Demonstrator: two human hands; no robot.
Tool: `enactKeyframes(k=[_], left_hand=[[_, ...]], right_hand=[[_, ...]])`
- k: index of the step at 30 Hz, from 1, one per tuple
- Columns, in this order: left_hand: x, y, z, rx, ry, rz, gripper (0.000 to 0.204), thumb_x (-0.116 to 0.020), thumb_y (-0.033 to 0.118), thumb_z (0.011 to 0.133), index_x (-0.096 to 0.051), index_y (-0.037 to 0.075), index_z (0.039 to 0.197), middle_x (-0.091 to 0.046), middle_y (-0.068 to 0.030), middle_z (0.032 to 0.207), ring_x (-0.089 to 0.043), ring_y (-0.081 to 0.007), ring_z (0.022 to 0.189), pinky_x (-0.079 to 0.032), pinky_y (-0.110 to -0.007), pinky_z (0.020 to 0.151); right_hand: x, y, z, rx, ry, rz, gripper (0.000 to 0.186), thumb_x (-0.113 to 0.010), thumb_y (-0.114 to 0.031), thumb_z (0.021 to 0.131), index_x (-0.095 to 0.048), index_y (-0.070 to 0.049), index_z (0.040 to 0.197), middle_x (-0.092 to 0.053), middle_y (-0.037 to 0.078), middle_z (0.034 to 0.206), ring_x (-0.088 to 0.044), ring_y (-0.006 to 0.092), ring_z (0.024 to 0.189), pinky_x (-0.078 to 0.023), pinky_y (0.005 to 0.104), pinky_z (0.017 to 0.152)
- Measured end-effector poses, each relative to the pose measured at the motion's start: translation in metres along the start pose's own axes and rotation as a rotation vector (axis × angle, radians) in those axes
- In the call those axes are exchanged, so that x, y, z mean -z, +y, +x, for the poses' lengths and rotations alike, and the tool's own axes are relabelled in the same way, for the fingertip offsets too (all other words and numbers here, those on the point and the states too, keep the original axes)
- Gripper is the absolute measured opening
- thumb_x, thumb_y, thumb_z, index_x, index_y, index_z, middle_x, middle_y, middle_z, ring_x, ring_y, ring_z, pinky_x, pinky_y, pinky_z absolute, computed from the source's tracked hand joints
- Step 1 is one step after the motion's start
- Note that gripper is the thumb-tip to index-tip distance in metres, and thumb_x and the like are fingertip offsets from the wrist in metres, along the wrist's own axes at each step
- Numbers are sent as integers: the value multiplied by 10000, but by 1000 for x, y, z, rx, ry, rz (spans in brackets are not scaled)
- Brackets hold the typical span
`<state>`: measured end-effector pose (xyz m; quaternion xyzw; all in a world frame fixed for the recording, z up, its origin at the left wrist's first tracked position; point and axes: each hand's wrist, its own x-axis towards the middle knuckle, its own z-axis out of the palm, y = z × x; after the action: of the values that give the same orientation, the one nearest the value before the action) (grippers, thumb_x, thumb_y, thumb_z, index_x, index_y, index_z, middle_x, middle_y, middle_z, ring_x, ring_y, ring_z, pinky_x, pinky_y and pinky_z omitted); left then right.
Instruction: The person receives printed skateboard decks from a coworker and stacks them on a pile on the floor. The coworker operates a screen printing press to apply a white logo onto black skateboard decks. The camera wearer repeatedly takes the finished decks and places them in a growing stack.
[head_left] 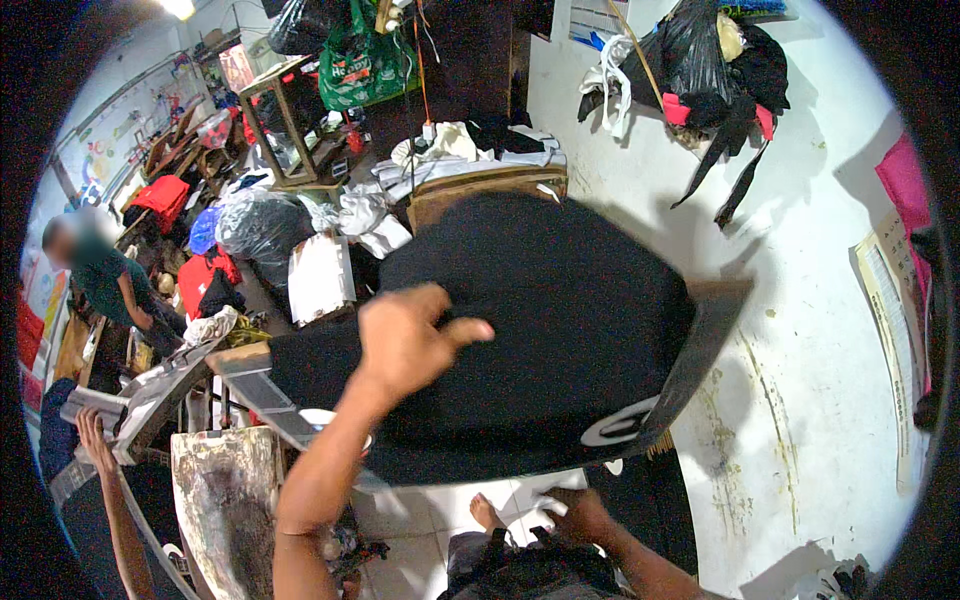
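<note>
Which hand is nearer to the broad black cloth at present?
Left. The left hand is over the left part of the broad black cloth; the right hand is off the cloth, beyond its near edge.

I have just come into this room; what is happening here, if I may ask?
Someone is handling a broad piece of black fabric spread out in front of them. Their left hand is over it, though whether it grips is unclear. The right hand is lower, beyond the fabric's near edge. At far left, another person's hand is at a grey edge. Farther back is a person in a dark green shirt.
</note>
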<state>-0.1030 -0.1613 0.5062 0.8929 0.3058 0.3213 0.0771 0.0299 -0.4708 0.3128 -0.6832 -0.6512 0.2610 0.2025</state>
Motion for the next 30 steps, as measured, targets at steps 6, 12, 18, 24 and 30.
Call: enactKeyframes(k=[6, 12, 18, 24, 30], left_hand=[[-103, 3, -27, -460, -140, -221, 416, -677, 473, 626, -524, 86, 608, -553, -55, 640, -564, -243, 602, -427, -340, 553], [-172, -34, -27, -517, -334, -212, 303, -688, 337, 640, -548, 80, 717, -561, -47, 745, -557, -215, 769, -403, -353, 706], [-231, -45, -68, -26, -165, -315, 538, -704, 145, 622, -479, 40, 1100, -510, -143, 1072, -464, -312, 1036, -342, -412, 892], [-285, -54, -169, 375, -535, -329, 403, -652, 189, 700, -525, 78, 1066, -558, -130, 1022, -508, -298, 989, -352, -402, 870], [-338, -48, -219, 700, -723, -261, 338, -640, 232, 711, -581, 99, 1017, -594, -103, 994, -544, -276, 957, -374, -402, 844]], right_hand=[[125, -57, 116, -25, 379, -306, 398, -624, -126, 662, -547, -42, 1044, -579, 158, 1033, -536, 334, 988, -374, 458, 877], [90, 24, 199, -123, -179, -299, 291, -610, -99, 605, -566, -17, 881, -590, 234, 847, -567, 376, 854, -446, 458, 755], [43, 105, 228, -147, -59, -234, 248, -594, -150, 716, -563, 43, 868, -593, 232, 746, -577, 399, 743, -454, 461, 683], [23, 188, 239, -428, -124, -214, 266, -582, -147, 688, -554, 42, 873, -580, 254, 875, -538, 403, 899, -419, 472, 804], [17, 292, 235, -567, -41, -224, 268, -525, -148, 635, -569, 15, 842, -582, 270, 869, -560, 426, 829, -450, 492, 770]])
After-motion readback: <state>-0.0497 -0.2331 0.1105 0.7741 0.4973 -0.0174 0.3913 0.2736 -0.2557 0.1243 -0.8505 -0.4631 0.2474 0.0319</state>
